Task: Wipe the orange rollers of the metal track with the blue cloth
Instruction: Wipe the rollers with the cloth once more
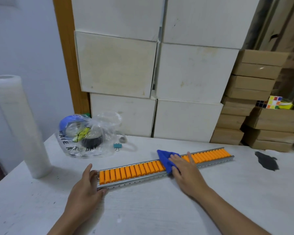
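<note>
A long metal track (139, 178) lies slantwise across the white table, its row of orange rollers (134, 170) running from near left to far right. My left hand (87, 185) grips the near left end of the track, thumb on the near side and fingers around the end. My right hand (185, 168) lies flat on a blue cloth (165, 159) and presses it onto the rollers around the middle of the track. The cloth covers a few rollers, and more orange rollers show beyond my fingers.
A tall white roll of wrap (19, 126) stands at the left. A clear plastic bag (87, 136) with tape rolls and a teal binder clip (117, 146) lie behind the track. White boxes (185, 119) and brown cartons (255, 122) line the back. A dark stain (266, 161) marks the table's right.
</note>
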Tool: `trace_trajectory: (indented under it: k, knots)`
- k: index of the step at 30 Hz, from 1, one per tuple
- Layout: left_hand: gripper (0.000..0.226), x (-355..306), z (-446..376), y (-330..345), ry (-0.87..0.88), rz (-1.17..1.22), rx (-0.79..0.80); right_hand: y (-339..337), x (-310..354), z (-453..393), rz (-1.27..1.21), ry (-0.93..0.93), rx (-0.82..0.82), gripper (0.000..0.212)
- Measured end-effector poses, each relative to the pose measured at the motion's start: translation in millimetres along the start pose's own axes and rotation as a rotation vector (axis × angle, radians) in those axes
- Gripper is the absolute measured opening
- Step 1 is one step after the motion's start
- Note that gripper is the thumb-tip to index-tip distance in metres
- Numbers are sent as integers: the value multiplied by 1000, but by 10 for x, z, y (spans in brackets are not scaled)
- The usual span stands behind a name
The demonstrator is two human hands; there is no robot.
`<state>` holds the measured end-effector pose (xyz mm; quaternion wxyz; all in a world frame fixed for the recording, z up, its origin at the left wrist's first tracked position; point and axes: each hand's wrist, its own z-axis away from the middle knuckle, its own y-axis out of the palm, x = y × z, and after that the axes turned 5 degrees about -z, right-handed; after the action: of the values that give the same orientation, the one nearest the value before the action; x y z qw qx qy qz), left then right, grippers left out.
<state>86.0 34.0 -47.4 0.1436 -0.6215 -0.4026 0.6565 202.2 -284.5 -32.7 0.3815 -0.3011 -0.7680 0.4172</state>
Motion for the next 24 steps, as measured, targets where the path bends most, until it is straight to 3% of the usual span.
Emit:
trace_trajectory:
  k: [11,13,16,19,24]
  knots:
    - [95,53,-83,18,3,-10,5,-658,-1449,-20,83,603,-115,42]
    - [97,92,-104,28,-8,-13,16,-702,-1626,-68,-2,772,-219,44]
    - [98,133,-106,32,-13,-23,16,-773,-1664,-151,-171,1010,-530,45]
    - [96,121,-77,25,-10,-5,-2,-773,-1292,-230,-339,870,-771,35]
    - [95,72,-7,-10,6,7,-27,-511,176,-317,-445,404,-468,31]
